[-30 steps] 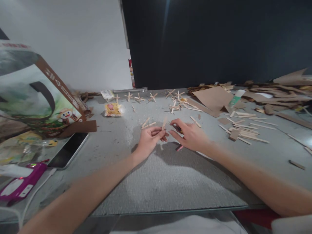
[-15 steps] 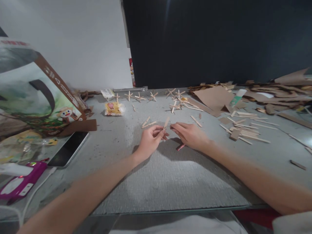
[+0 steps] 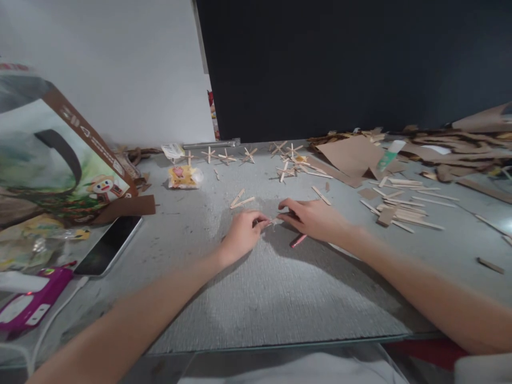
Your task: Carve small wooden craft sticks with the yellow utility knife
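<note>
My left hand is closed in a pinch on a wooden craft stick, of which only a small blurred bit shows between the two hands. My right hand is just across from it, fingers bent and drawn together at the stick's other side. Whatever those fingers grip is too small to make out. Under the right palm a red pen-like thing pokes out, lying on the table. Beyond my left hand two craft sticks form a V, and a single stick lies past my right hand.
Star-shaped stick pieces stand along the back of the grey table. Loose sticks, a glue stick and cardboard are at right. A yellow packet, a phone and a printed bag are left.
The stick in my left hand, upright before, has tipped down and now barely shows. My left hand has turned slightly lower. My right hand's index finger has lifted and bent.
</note>
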Motion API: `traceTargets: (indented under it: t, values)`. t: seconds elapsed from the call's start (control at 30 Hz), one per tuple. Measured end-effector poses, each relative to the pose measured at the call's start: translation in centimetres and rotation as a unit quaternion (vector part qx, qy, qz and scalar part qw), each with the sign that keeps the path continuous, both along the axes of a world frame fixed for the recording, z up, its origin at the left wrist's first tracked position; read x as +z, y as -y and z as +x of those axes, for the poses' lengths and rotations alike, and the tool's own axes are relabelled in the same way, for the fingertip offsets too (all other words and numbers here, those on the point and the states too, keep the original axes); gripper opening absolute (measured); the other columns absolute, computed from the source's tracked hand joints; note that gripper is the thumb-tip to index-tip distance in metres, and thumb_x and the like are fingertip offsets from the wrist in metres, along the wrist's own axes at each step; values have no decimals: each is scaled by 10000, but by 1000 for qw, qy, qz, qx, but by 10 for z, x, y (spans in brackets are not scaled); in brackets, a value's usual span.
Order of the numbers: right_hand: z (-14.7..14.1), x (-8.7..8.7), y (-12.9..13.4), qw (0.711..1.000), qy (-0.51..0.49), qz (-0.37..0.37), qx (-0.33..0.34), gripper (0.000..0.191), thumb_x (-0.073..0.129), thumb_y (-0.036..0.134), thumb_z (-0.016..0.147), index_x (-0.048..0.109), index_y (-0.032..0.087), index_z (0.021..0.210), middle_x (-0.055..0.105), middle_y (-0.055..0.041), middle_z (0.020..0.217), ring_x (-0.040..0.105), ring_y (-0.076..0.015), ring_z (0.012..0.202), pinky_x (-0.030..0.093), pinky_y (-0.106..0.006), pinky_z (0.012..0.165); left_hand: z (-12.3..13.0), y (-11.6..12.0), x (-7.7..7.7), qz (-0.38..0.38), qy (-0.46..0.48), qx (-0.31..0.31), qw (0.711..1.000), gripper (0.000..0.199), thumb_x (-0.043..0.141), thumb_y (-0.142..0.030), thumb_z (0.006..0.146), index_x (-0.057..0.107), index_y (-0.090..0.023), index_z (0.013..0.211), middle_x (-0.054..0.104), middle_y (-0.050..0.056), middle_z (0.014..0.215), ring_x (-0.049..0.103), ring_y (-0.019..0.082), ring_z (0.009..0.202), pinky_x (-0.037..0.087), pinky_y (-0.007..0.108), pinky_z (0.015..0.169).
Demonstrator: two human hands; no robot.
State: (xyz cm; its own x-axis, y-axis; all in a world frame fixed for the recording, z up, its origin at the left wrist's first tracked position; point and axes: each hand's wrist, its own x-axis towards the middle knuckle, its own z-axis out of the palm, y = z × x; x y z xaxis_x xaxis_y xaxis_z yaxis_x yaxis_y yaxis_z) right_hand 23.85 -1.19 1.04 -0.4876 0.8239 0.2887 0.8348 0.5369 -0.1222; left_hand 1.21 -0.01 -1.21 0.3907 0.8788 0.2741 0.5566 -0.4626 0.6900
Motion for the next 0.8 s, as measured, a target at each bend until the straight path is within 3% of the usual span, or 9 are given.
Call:
traceTargets:
  t: [0.13,0.23,0.47,0.67,0.8]
  values:
    - [-1,5,0,997,-57,-59,9,295,511,399,1049,661,209,879,718,-54,764,631,-184,667,343,-278,620,0,-3,-3,-53,49,-24,997,127,664,-165,938,778,-200,893,797,37,877,728,209,827,564,347,770]
    - [-1,5,0,990,-124,-70,3,324,503,426,1042,642,210,845,658,-25,682,578,-164,611,348,-276,604,-1,-4,-4,-77,93,-45,992,133,643,-224,928,773,-204,906,802,41,891,734,216,839,579,365,785]
    - [0,2,-1,981,-195,-16,-2,444,442,547,1052,618,220,808,599,0,605,505,-152,535,319,-286,552,-3,7,4,-79,143,-89,982,187,658,-388,919,763,-235,937,780,45,887,732,255,815,589,467,814]
    - [2,3,-3,987,-156,-39,9,358,475,451,1059,643,211,852,651,-13,664,575,-160,598,340,-277,585,-1,11,5,-43,74,-107,991,144,664,-283,933,748,-237,1040,759,27,882,714,225,813,595,425,798]
    - [-2,4,-8,997,-48,-61,9,296,485,363,1066,646,199,880,709,-50,751,617,-176,654,327,-280,600,0,10,4,34,-32,-113,992,56,720,-222,911,735,-222,966,738,69,1019,650,297,1131,546,478,990]
